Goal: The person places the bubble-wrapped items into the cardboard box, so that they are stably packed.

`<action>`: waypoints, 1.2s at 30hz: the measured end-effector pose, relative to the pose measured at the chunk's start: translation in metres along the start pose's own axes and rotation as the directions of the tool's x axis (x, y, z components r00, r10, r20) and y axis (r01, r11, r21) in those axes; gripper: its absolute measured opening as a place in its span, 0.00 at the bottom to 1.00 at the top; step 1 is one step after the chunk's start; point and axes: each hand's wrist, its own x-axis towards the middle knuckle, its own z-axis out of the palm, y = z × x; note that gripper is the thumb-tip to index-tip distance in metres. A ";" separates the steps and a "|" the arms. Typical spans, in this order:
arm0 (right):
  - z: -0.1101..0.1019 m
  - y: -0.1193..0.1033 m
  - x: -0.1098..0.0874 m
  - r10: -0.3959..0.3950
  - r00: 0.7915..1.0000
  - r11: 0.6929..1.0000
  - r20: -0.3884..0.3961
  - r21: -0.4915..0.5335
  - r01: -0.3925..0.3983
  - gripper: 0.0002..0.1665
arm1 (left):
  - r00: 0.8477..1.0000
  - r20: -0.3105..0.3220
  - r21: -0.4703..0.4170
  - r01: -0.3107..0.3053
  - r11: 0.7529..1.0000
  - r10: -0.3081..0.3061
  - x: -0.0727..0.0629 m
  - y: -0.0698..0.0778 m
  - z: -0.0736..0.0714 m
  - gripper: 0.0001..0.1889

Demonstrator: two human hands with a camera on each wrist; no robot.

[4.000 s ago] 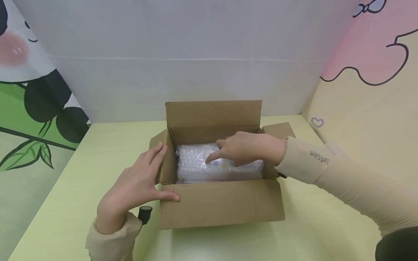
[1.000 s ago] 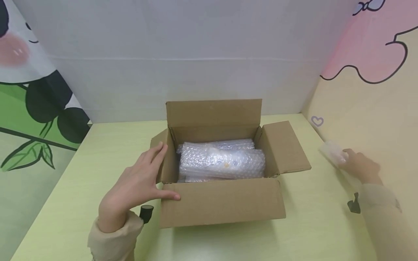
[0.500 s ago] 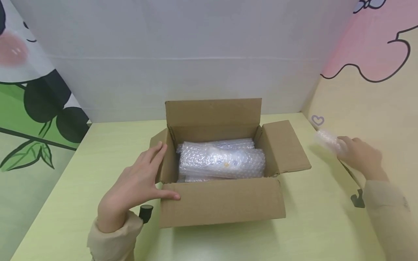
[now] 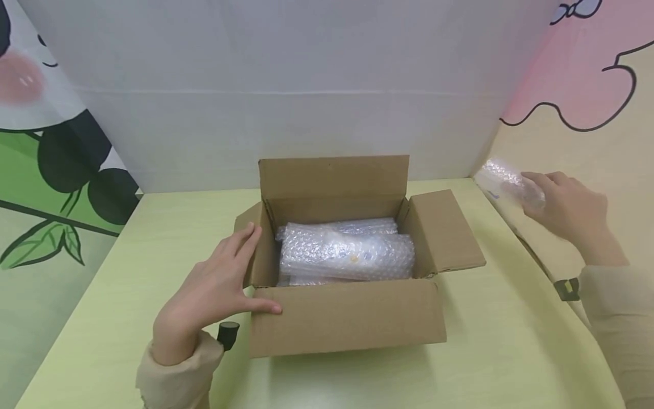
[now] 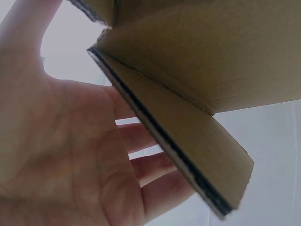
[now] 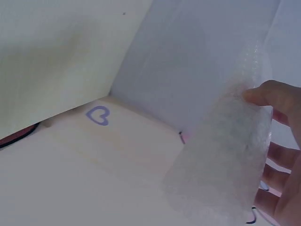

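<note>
My left hand (image 4: 206,292) steadies the left side of an open cardboard box (image 4: 347,318). Its straight fingers lie against the left flap and its thumb rests on the front flap; in the left wrist view the fingers (image 5: 150,165) pass behind a flap edge. Inside the box lies a bubble-wrapped package (image 4: 327,253), with more bubble wrap (image 4: 365,226) behind and under it. Off to the right, above the table's edge, my right hand (image 4: 569,210) grips a translucent bubble-wrapped bundle (image 4: 511,182) between thumb and fingers. What the bundle contains cannot be made out.
The box stands on a pale yellow-green table (image 4: 189,227). A grey-white cloth wall (image 4: 327,102) rises behind it, with cartoon-printed panels to the left and the right (image 4: 577,147). The box's right flap (image 4: 449,230) sticks outward.
My right hand has left the box, taken hold of the bubble-wrapped bundle at the right and raised it. My left hand stays at the box, and the package inside lies shifted and turned.
</note>
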 end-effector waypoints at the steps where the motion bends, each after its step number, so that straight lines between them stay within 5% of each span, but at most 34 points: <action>1: -0.006 -0.006 0.001 -0.011 1.000 1.000 -0.025 -0.004 0.011 0.35 | 1.000 -0.001 0.002 -0.001 1.000 0.001 0.000 0.000 0.000 0.70; 9: -0.052 -0.060 0.008 -0.107 0.982 0.994 -0.155 0.012 0.110 0.37 | 1.000 -0.001 0.007 0.000 1.000 0.000 0.000 0.000 0.001 0.70; 12: -0.064 -0.082 0.011 -0.176 0.960 0.981 -0.218 0.037 0.188 0.37 | 1.000 -0.001 0.004 -0.001 1.000 0.001 0.000 0.000 0.001 0.70; 15: -0.074 -0.105 0.014 -0.267 0.919 0.957 -0.289 0.030 0.287 0.36 | 1.000 -0.001 0.003 -0.004 1.000 0.004 0.000 0.000 0.002 0.70; 20: -0.084 -0.148 0.022 -0.457 0.814 0.875 -0.359 -0.015 0.485 0.34 | 1.000 -0.004 0.005 -0.006 1.000 0.006 0.000 0.000 0.001 0.70; 23: -0.088 -0.174 0.027 -0.570 0.746 0.801 -0.345 -0.032 0.598 0.33 | 1.000 -0.005 0.007 -0.005 1.000 0.005 0.000 0.000 0.001 0.70; 25: -0.089 -0.191 0.030 -0.625 0.718 0.760 -0.306 -0.028 0.649 0.33 | 1.000 -0.005 0.006 -0.003 1.000 0.003 0.000 -0.001 0.001 0.70; 31: -0.086 -0.233 0.036 -0.698 0.701 0.710 -0.143 -0.011 0.705 0.32 | 1.000 -0.005 0.004 -0.002 1.000 0.002 0.000 0.000 0.002 0.70; 36: -0.080 -0.256 0.038 -0.745 0.664 0.666 -0.057 -0.032 0.745 0.27 | 1.000 -0.008 0.007 -0.005 1.000 0.005 -0.001 0.001 0.001 0.70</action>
